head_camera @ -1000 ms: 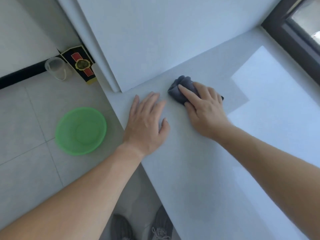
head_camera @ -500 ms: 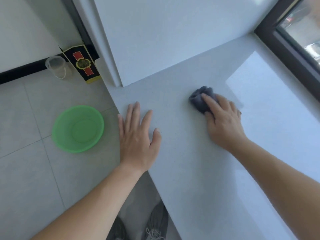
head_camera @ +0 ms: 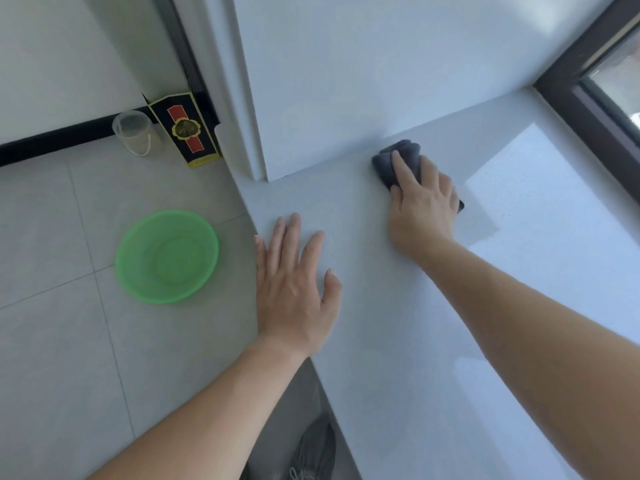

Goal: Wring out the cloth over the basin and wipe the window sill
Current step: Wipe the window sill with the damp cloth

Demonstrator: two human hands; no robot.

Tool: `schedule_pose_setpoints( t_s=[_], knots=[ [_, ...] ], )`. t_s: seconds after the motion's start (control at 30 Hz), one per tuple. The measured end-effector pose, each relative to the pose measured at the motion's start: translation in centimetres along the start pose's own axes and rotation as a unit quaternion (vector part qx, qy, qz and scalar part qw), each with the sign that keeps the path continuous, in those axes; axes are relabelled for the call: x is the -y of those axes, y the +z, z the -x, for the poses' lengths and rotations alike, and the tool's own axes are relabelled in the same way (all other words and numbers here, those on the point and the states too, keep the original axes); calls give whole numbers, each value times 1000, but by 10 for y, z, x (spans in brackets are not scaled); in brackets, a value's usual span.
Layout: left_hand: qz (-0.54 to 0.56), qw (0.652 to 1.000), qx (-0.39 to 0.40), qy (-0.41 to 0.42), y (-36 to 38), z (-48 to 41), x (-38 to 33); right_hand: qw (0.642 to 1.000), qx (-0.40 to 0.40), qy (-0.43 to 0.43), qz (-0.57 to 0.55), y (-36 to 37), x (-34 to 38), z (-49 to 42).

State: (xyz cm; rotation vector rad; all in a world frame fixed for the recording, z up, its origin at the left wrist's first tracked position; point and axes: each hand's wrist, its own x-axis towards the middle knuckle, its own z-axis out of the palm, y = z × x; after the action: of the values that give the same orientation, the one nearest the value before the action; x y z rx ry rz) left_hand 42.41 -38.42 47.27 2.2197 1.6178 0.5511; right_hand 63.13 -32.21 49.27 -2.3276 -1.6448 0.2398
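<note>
The right hand (head_camera: 422, 206) lies on top of the dark grey cloth (head_camera: 388, 164) and presses it down on the white sill (head_camera: 398, 358), close to the wall and near the corner of the dark window frame (head_camera: 585, 95). Its fingers (head_camera: 403, 169) are almost straight and close together over the bunched cloth; the thumb cannot be seen. A small part of the cloth shows at the far side of the hand. The left hand (head_camera: 294, 296) rests flat on the sill at its edge, well apart from the cloth, with the fingers (head_camera: 277, 244) spread and holding nothing. The green basin (head_camera: 166, 256) stands on the tiled floor (head_camera: 52, 341) beside the sill. Behind it, at the wall, a clear cup (head_camera: 133, 133) stands just beside a black box (head_camera: 185, 129).
</note>
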Motion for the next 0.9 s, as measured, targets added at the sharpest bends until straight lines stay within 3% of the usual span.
schedule_pose_setpoints(
  t_s=[0.07, 0.13, 0.2, 0.27, 0.3, 0.33, 0.4, 0.47, 0.53, 0.63, 0.67, 0.7, 0.8, 0.83, 0.9],
  knots=[
    [-4, 1000, 4, 0, -1, 1, 0, 985, 52, -162, -1, 4, 17, 10],
    [-15, 1000, 15, -2, -2, 2, -1, 964, 98, -248, 15, 0, 5, 7],
    [-26, 999, 24, -3, -3, 3, -2, 981, 60, -182, 16, -5, -16, -6],
    [-27, 999, 24, -16, -4, 7, -4, 999, 23, -14, -17, -6, -20, -13],
    [-23, 999, 22, -28, -4, 13, -7, 999, 20, 26, -19, -3, -11, -9],
    [-19, 999, 23, -36, -4, 21, -11, 1000, 25, 12, -6, 0, 0, -2],
    [-10, 999, 32, -33, -4, 45, -27, 986, 44, -160, 6, 4, 15, 18],
    [-6, 999, 48, -9, -1, 72, -43, 949, 90, -302, 21, 1, -1, 27],
    [-7, 999, 53, 2, 3, 90, -53, 960, 81, -266, 28, -9, -26, 20],
    [-9, 999, 42, -25, 9, 96, -57, 999, 25, -33, -15, -15, -43, 27],
    [-8, 999, 37, -33, 10, 95, -57, 1000, 17, -6, -17, -13, -38, 38],
    [-6, 999, 33, -35, 11, 94, -58, 999, 13, -29, -12, -11, -32, 52],
    [-5, 999, 36, -31, 12, 95, -58, 975, 75, -207, -6, -16, -38, 86],
    [-7, 999, 36, -29, 11, 96, -57, 971, 92, -220, 1, -23, -46, 88],
    [-11, 999, 32, -30, 11, 96, -57, 989, 64, -136, 3, -31, -64, 82]
  ],
)
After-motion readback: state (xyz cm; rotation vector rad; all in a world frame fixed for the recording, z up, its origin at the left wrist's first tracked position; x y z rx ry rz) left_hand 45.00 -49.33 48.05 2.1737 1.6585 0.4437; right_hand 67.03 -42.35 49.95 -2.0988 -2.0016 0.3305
